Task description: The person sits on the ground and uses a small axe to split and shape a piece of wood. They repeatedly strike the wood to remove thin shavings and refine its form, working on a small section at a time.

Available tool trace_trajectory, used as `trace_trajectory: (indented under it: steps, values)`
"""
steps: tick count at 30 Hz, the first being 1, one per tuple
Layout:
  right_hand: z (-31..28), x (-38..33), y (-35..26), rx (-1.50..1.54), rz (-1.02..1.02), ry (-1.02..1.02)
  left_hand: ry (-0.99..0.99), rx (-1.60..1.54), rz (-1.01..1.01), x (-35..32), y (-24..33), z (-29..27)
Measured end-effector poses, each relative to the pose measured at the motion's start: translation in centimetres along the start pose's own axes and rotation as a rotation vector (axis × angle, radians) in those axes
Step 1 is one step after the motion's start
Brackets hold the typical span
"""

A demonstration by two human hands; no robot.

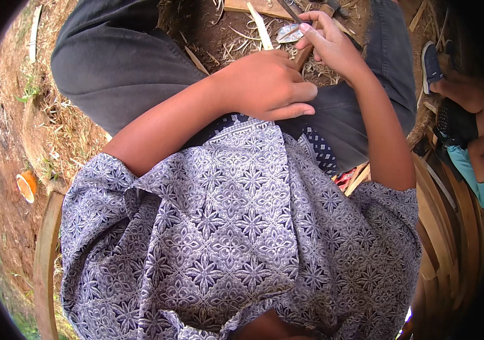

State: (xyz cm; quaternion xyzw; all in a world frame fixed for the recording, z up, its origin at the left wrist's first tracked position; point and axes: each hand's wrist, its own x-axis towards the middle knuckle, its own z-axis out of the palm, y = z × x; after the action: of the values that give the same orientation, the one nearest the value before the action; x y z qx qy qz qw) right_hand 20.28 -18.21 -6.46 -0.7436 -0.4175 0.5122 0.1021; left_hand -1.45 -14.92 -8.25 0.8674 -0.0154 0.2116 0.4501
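Near the top middle, over my lap, my left hand (273, 85) is curled with its back up and its thumb lying out to the side. Its other fingers bend out of sight, so whatever they hold is hidden. A pale split strip of wood (260, 25) ends at its knuckles; whether it is gripped I cannot tell. Further right and higher, my right hand (328, 44) pinches a thin dark strip (290, 10) between thumb and forefinger. Beneath these fingers lie a flat whitish piece (290, 33) and a brown stick (303, 55).
Wood shavings and a board (259, 7) lie on the soil beyond my hands. At right another person's leg and dark shoe (431, 68) show beside stacked curved planks (440, 226). An orange round object (26, 186) lies left, near a curved wooden piece (46, 260).
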Motion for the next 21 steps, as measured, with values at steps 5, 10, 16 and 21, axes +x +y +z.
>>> trace_trajectory:
  steps: [5,10,16,21]
  values:
    - [-0.9,-0.9,-0.6,-0.090,-0.067,-0.053,0.062,-0.048,0.059,0.3,-0.7,0.5]
    - [0.0,2.0,1.9,-0.104,-0.140,-0.054,0.051,-0.099,0.013,0.2,-0.8,0.2]
    - [-0.4,4.3,2.0,-0.364,-0.195,-0.030,0.024,-0.071,-0.026,0.1,-0.8,0.5]
    - [-1.1,4.8,0.9,-0.479,-0.240,0.021,-0.017,-0.040,-0.036,0.4,-0.8,0.3]
